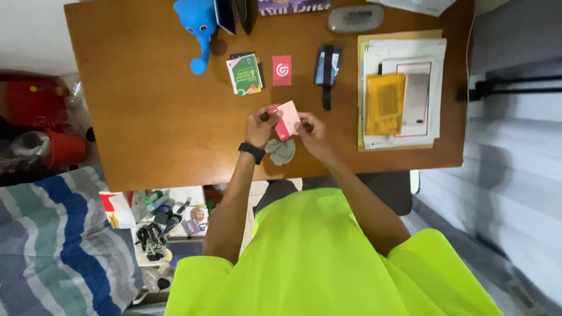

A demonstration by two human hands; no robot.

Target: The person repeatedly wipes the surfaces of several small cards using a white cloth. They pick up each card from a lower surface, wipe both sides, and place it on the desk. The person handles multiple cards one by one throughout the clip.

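At the centre of the frame, above a brown wooden worktop (146, 105), a pink card (288, 119) is gripped between both hands and kept lifted off the surface, tilted as though for a close look at its face. The left hand (261, 124), with a black watch (252, 152) at its wrist, is closed on the card's left edge; the right hand (312, 131) is pinched on the right edge, so the card is steadied from both sides. A crumpled grey cloth (282, 151) is left just below the hands, within easy reach. Toward the upper left a blue elephant toy (198, 29) is stood clear of the working spot. A green booklet (244, 74), a red card (281, 70) and a dark pouch (327, 66) are laid in a row above the hands. At the right, papers (404, 93) are stacked with a yellow envelope (384, 103) on top.
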